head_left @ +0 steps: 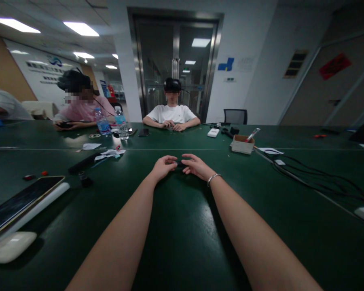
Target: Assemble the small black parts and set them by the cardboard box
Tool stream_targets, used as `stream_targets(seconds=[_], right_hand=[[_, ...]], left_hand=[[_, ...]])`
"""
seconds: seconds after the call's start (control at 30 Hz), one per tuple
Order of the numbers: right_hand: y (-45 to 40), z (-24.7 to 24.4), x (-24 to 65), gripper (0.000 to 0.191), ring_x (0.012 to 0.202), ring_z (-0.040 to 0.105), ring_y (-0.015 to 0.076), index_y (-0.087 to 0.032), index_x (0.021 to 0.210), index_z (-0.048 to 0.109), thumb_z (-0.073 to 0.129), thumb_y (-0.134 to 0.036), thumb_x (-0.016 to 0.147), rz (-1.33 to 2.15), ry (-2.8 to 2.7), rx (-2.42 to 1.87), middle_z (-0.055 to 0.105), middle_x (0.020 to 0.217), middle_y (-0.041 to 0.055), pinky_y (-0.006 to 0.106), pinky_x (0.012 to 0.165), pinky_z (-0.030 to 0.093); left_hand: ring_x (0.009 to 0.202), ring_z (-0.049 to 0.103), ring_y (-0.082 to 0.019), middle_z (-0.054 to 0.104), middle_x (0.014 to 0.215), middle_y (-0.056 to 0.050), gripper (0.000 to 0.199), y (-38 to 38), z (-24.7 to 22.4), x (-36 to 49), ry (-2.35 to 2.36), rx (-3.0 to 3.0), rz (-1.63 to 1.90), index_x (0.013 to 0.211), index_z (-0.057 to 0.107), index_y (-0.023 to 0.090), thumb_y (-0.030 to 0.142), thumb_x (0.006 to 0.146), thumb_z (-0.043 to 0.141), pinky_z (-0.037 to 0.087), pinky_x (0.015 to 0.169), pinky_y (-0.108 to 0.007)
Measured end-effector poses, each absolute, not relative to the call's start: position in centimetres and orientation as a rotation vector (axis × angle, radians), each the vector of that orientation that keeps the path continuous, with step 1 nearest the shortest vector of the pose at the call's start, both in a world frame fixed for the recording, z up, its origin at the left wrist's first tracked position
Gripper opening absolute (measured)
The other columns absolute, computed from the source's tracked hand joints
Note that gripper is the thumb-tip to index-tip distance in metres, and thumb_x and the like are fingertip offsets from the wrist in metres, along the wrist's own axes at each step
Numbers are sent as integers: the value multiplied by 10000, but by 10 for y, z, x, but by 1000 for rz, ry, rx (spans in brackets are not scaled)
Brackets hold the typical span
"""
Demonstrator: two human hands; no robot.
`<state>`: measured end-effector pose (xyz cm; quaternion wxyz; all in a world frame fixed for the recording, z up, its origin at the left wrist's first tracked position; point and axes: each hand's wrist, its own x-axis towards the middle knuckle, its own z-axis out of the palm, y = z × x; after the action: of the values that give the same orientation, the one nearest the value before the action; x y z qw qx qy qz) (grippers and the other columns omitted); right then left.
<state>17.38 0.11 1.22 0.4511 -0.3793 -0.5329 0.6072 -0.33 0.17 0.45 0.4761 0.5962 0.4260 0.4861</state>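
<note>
Over the green table, my left hand and my right hand meet in front of me with curved fingers. Between their fingertips is a small black object, partly covered by the fingers and too small to name. Each hand pinches it from its own side, thumb and fingers close together. A silver bracelet circles my right wrist.
To the left lie a phone on a white block, a white mouse-shaped object and crumpled paper. Bottles stand beyond. At right are a small box and black cables. A person sits opposite.
</note>
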Motion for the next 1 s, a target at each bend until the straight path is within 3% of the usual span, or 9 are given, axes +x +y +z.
stream_targets(seconds=[0.07, 0.13, 0.27, 0.43, 0.6, 0.73, 0.8, 0.93, 1.0], right_hand=[[2, 12, 173, 217, 444, 598, 87, -119, 1063, 525, 555, -231, 880, 1501, -1338, -997, 572, 658, 6, 163, 391, 489], [2, 13, 173, 168, 438, 593, 85, -122, 1038, 533, 530, -186, 883, 1509, -1358, -1000, 573, 653, 5, 164, 390, 486], [0, 15, 174, 366, 484, 630, 80, -191, 1111, 496, 562, -29, 790, 1528, -1305, -910, 582, 766, -18, 169, 438, 511], [0, 14, 173, 118, 400, 565, 78, -121, 986, 529, 528, -174, 880, 1497, -1350, -1024, 577, 622, 0, 156, 356, 445], [0, 14, 176, 366, 452, 600, 65, -173, 1085, 490, 601, -31, 766, 1504, -1329, -926, 591, 744, -18, 144, 400, 477], [2, 14, 175, 165, 439, 592, 84, -130, 1003, 511, 565, -217, 873, 1544, -1314, -970, 587, 671, 15, 155, 385, 474], [2, 14, 175, 129, 432, 585, 85, -126, 987, 519, 534, -202, 884, 1531, -1351, -1001, 591, 659, 22, 155, 374, 468], [0, 15, 177, 423, 451, 591, 62, -226, 1104, 477, 579, -19, 749, 1488, -1354, -916, 605, 838, -11, 168, 398, 493], [0, 15, 177, 455, 458, 594, 60, -239, 1127, 459, 606, -45, 744, 1499, -1323, -909, 592, 840, -19, 176, 419, 505]], left_hand=[[743, 606, -134, 645, 839, -68, 336, 1, 5, -3, 1037, 1452, 1188, 945, 643, 116, 148, 624, 738, 518, 686, -294], [729, 612, -133, 644, 800, -60, 339, 2, 5, -4, 1039, 1442, 1189, 947, 640, 113, 144, 625, 740, 519, 699, -299], [697, 622, -124, 640, 757, -44, 339, 3, 3, -4, 1048, 1415, 1190, 973, 628, 109, 131, 647, 719, 519, 716, -300], [670, 619, -118, 629, 738, -33, 341, 4, 2, -4, 1047, 1411, 1194, 972, 625, 107, 128, 645, 720, 517, 699, -294], [690, 623, -120, 640, 754, -39, 352, 5, 0, -6, 1032, 1430, 1201, 980, 625, 113, 144, 643, 724, 518, 710, -292], [673, 624, -121, 637, 726, -33, 355, 5, 1, -5, 1020, 1421, 1200, 970, 620, 114, 148, 636, 736, 520, 699, -291], [662, 623, -117, 635, 713, -32, 338, 4, 2, -5, 1023, 1413, 1209, 957, 618, 111, 144, 641, 733, 520, 692, -286], [663, 625, -118, 635, 710, -32, 331, 3, 3, -4, 1022, 1425, 1212, 953, 619, 110, 150, 645, 732, 519, 692, -286], [673, 629, -122, 636, 715, -34, 330, 3, 4, -4, 1020, 1420, 1211, 956, 618, 111, 147, 648, 729, 520, 700, -292]])
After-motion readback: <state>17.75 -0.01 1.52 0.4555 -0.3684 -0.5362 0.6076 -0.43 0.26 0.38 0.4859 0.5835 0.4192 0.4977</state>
